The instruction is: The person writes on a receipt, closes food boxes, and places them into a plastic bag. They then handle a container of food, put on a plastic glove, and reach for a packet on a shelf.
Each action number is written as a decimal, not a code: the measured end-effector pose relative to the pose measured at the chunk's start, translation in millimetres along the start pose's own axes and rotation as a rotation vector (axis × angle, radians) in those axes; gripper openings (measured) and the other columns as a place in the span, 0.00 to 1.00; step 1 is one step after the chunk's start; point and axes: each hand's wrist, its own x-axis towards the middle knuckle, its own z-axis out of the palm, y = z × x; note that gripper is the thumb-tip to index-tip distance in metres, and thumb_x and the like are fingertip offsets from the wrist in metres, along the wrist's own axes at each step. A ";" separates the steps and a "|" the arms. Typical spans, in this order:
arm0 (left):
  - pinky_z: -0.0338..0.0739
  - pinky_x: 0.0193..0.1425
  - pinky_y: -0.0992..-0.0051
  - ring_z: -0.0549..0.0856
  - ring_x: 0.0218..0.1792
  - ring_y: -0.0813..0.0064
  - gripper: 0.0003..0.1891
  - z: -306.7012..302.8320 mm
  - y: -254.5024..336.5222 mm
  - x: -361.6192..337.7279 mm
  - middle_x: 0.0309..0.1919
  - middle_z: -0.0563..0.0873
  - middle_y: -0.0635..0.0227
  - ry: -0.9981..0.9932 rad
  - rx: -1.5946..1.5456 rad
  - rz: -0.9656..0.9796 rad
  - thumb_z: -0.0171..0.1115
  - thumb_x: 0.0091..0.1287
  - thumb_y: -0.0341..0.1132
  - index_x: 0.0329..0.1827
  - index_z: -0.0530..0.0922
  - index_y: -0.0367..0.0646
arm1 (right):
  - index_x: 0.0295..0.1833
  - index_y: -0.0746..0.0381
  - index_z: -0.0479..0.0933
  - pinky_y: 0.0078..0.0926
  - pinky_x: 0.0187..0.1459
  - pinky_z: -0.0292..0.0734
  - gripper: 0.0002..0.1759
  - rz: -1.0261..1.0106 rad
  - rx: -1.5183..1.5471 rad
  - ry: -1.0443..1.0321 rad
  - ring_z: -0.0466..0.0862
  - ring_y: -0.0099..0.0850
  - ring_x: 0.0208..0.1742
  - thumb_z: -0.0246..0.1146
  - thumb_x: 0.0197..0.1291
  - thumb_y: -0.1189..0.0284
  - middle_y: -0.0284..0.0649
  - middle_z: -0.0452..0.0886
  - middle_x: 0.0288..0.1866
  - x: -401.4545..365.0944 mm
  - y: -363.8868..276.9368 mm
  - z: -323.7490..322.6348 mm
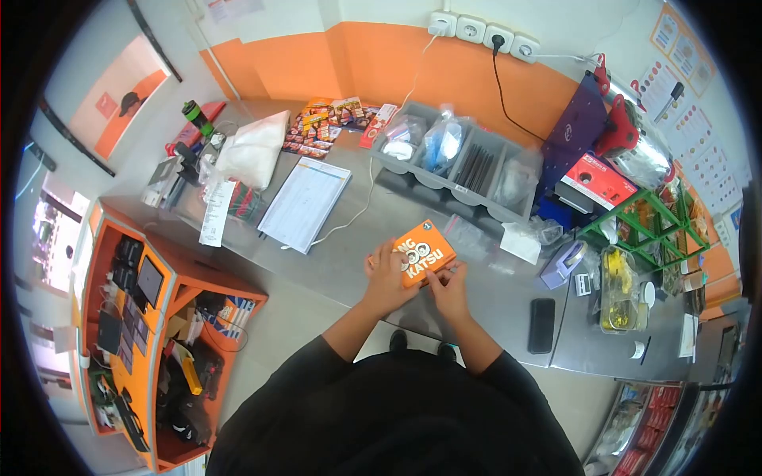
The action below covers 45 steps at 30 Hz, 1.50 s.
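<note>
An orange cardboard food box [429, 239], printed with white lettering that includes "KATSU", is held a little above or on the steel counter near its front edge. My left hand [386, 276] grips the box's left side, its fingers bent over the edge and top. At the lower right edge of the box, my right hand [450, 292] has its fingers closed around the corner. The fingertips under the box are hidden. Just beyond the box lies a clear plastic bag [470, 236].
Behind the box stands a grey divided organiser [486, 203] with bags and black sticks. An open notebook [305, 205] lies to the left. On the right are a black phone [542, 326], a lilac tape dispenser [563, 265] and a green rack [647, 230].
</note>
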 end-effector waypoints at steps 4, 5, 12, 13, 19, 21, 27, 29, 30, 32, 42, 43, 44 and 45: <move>0.51 0.66 0.39 0.62 0.70 0.48 0.31 -0.3 0.0 -0.4 0.68 0.65 0.48 -0.008 0.037 0.015 0.75 0.46 0.44 0.50 0.70 0.45 | 0.51 0.61 0.55 0.19 0.26 0.71 0.24 0.021 -0.230 0.146 0.77 0.20 0.25 0.66 0.63 0.77 0.37 0.77 0.27 3.3 -4.1 10.6; 0.51 0.66 0.39 0.62 0.70 0.48 0.31 -0.1 0.1 -0.3 0.68 0.65 0.48 -0.013 0.035 0.019 0.75 0.46 0.44 0.50 0.70 0.45 | 0.51 0.61 0.55 0.19 0.26 0.71 0.24 0.023 -0.229 0.152 0.77 0.20 0.25 0.66 0.63 0.77 0.37 0.77 0.27 5.8 5.2 10.3; 0.57 0.63 0.45 0.66 0.66 0.48 0.34 -1.8 -0.6 7.5 0.66 0.67 0.50 -0.013 0.035 0.004 0.77 0.43 0.44 0.52 0.69 0.45 | 0.49 0.62 0.58 0.22 0.28 0.74 0.22 0.003 0.231 0.014 0.78 0.23 0.28 0.67 0.63 0.76 0.39 0.79 0.30 9.4 31.7 -4.3; 0.59 0.61 0.45 0.68 0.64 0.48 0.35 -2.8 -0.3 8.2 0.65 0.69 0.51 -0.034 0.039 -0.019 0.77 0.43 0.44 0.53 0.69 0.45 | 0.49 0.61 0.59 0.23 0.26 0.74 0.20 -0.055 0.268 0.013 0.78 0.25 0.24 0.66 0.64 0.77 0.38 0.79 0.27 8.1 35.9 -5.2; 0.70 0.55 0.53 0.76 0.56 0.53 0.37 -4.5 -7.6 22.5 0.52 0.76 0.56 -0.064 -0.043 -0.039 0.80 0.42 0.42 0.53 0.67 0.45 | 0.47 0.60 0.63 0.28 0.26 0.73 0.19 -0.190 -0.567 0.153 0.78 0.27 0.22 0.68 0.60 0.75 0.36 0.77 0.23 15.6 34.5 -17.2; 0.72 0.54 0.56 0.77 0.53 0.54 0.37 -7.7 -17.7 32.9 0.49 0.76 0.56 -0.080 -0.158 -0.112 0.80 0.41 0.40 0.53 0.67 0.44 | 0.47 0.60 0.65 0.30 0.26 0.72 0.18 -0.235 -0.711 0.205 0.77 0.27 0.21 0.69 0.59 0.74 0.36 0.76 0.21 19.0 31.7 -18.3; 0.76 0.53 0.63 0.81 0.46 0.58 0.37 -39.1 -74.9 78.0 0.46 0.77 0.52 0.012 -0.394 -0.221 0.81 0.41 0.32 0.51 0.65 0.41 | 0.54 0.62 0.66 0.31 0.33 0.73 0.20 -0.211 -0.542 0.564 0.76 0.30 0.27 0.66 0.60 0.73 0.37 0.74 0.29 11.3 23.7 -89.6; 0.76 0.53 0.61 0.81 0.47 0.56 0.37 -34.7 -111.5 83.6 0.46 0.77 0.51 0.000 -0.301 -0.130 0.81 0.41 0.33 0.51 0.65 0.41 | 0.56 0.67 0.66 0.35 0.43 0.73 0.20 -0.153 -0.408 0.872 0.77 0.38 0.36 0.62 0.61 0.73 0.44 0.74 0.37 9.0 27.8 -133.4; 0.75 0.55 0.59 0.80 0.49 0.55 0.37 -39.1 -108.5 85.1 0.47 0.77 0.51 -0.044 -0.121 -0.203 0.81 0.41 0.35 0.52 0.65 0.41 | 0.57 0.68 0.66 0.35 0.44 0.73 0.21 -0.184 -0.580 1.041 0.77 0.39 0.38 0.62 0.62 0.73 0.46 0.73 0.39 7.6 36.2 -161.2; 0.73 0.57 0.56 0.79 0.51 0.53 0.38 -35.8 -112.3 85.5 0.48 0.77 0.52 -0.097 0.047 -0.255 0.81 0.41 0.36 0.52 0.65 0.41 | 0.57 0.69 0.65 0.35 0.45 0.72 0.21 -0.214 -0.767 1.227 0.77 0.40 0.40 0.62 0.63 0.73 0.48 0.73 0.41 10.4 65.1 -224.6; 0.46 0.72 0.33 0.55 0.75 0.39 0.28 -4.2 -33.6 36.5 0.69 0.67 0.51 -0.248 0.006 0.082 0.74 0.53 0.47 0.55 0.76 0.45 | 0.62 0.58 0.68 0.45 0.43 0.83 0.21 0.418 0.427 0.803 0.80 0.45 0.46 0.61 0.68 0.63 0.40 0.72 0.55 32.4 10.5 -307.8; 0.41 0.72 0.30 0.50 0.76 0.38 0.25 -1.4 -5.2 22.5 0.71 0.65 0.53 -0.334 0.120 0.095 0.72 0.55 0.48 0.52 0.79 0.46 | 0.62 0.58 0.68 0.46 0.45 0.84 0.21 0.436 0.487 0.807 0.81 0.47 0.47 0.61 0.68 0.63 0.41 0.72 0.57 36.6 11.6 -307.1; 0.41 0.72 0.30 0.50 0.76 0.38 0.25 4.8 1.7 11.8 0.71 0.65 0.53 -0.329 0.127 0.086 0.72 0.55 0.48 0.52 0.79 0.46 | 0.62 0.58 0.68 0.46 0.45 0.84 0.21 0.440 0.488 0.795 0.81 0.47 0.47 0.61 0.68 0.63 0.41 0.72 0.57 36.9 14.8 -301.0; 0.42 0.71 0.29 0.52 0.76 0.39 0.24 13.3 3.1 2.6 0.70 0.66 0.55 -0.326 0.218 0.084 0.71 0.56 0.48 0.53 0.79 0.47 | 0.61 0.59 0.68 0.45 0.44 0.84 0.20 0.321 0.495 0.826 0.81 0.47 0.47 0.60 0.68 0.64 0.42 0.72 0.57 31.7 19.8 -293.1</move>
